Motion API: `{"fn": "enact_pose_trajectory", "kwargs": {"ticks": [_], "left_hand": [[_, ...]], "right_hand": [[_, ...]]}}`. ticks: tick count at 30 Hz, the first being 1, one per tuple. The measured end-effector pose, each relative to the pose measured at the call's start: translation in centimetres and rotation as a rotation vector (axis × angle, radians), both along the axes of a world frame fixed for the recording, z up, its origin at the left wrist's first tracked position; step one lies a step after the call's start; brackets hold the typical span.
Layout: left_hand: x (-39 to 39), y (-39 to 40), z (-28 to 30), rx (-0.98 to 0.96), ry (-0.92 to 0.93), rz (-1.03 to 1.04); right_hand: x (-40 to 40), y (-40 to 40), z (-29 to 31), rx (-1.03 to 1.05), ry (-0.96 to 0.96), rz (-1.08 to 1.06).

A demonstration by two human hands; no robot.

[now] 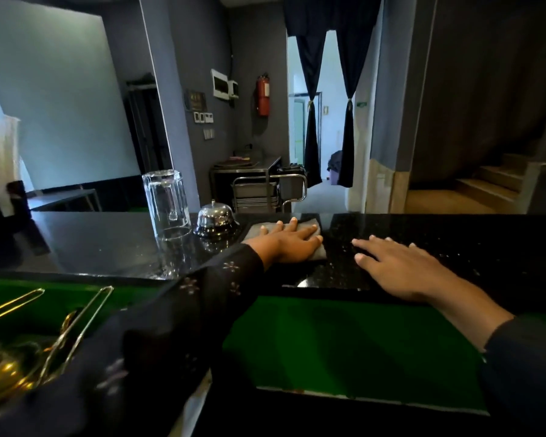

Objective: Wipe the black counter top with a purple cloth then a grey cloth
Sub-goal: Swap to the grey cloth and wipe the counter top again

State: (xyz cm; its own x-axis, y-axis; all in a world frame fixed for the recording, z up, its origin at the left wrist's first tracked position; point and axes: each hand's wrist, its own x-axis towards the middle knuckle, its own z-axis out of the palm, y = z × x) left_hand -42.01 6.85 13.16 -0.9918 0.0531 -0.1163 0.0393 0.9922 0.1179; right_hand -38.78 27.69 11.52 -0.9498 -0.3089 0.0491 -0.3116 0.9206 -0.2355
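A grey cloth point(256, 230) lies flat on the black counter top point(454, 244), just right of the bell. My left hand point(292, 244) presses down on the cloth with fingers spread, covering most of it. My right hand point(397, 266) rests flat on the bare counter to the right of the cloth, fingers apart, holding nothing. No purple cloth is in view.
An upturned glass mug point(166, 203) and a chrome desk bell point(215, 217) stand on the counter left of the cloth. Below the counter's near edge lies a green surface point(344, 342). Gold metal items point(19, 357) sit at the lower left. A dark object point(0, 206) stands at the far left.
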Motion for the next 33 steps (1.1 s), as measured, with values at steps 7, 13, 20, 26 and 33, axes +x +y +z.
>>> {"fn": "enact_pose_trajectory", "kwargs": {"ticks": [7, 13, 20, 26, 33], "left_hand": [[-5.8, 3.6, 0.8, -0.032, -0.047, -0.034], [-8.4, -0.1, 1.2, -0.023, -0.068, 0.043], [-8.4, 2.0, 1.3, -0.031, -0.033, 0.052], [-3.1, 3.3, 0.1, -0.021, -0.009, -0.151], [0.1, -4.0, -0.2, 0.003, 0.054, 0.025]], "right_hand": [[0.0, -0.1, 0.3, -0.039, 0.05, -0.011], [0.5, -0.1, 0.2, -0.051, 0.037, -0.015], [0.2, 0.1, 0.3, -0.097, 0.06, -0.014], [0.1, 0.2, 0.5, -0.05, 0.04, -0.007], [0.5, 0.3, 0.6, -0.046, 0.035, 0.016]]}}
